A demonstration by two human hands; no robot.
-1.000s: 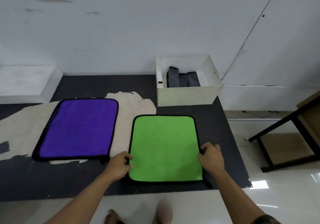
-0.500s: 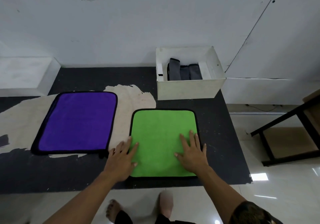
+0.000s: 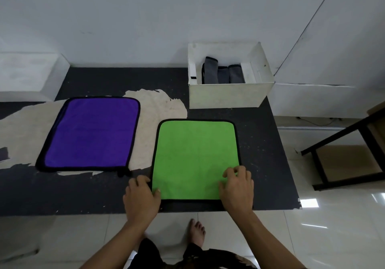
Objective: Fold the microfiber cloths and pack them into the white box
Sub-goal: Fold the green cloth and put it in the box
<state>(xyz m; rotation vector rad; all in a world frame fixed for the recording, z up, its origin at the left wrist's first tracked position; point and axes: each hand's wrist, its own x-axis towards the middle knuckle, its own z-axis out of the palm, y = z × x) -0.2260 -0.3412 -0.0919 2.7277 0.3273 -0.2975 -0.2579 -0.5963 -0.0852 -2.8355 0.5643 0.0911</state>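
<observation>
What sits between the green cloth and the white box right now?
Nothing. The head view shows only a bare strip of dark tabletop between the green cloth and the white box.

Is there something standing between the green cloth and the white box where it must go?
Nothing visible. Only bare dark table lies between the green cloth and the white box. Its top is open; grey folded cloths sit inside, with free room beside them.

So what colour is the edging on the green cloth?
Black, running all round the green cloth; the head view shows it best.
</observation>
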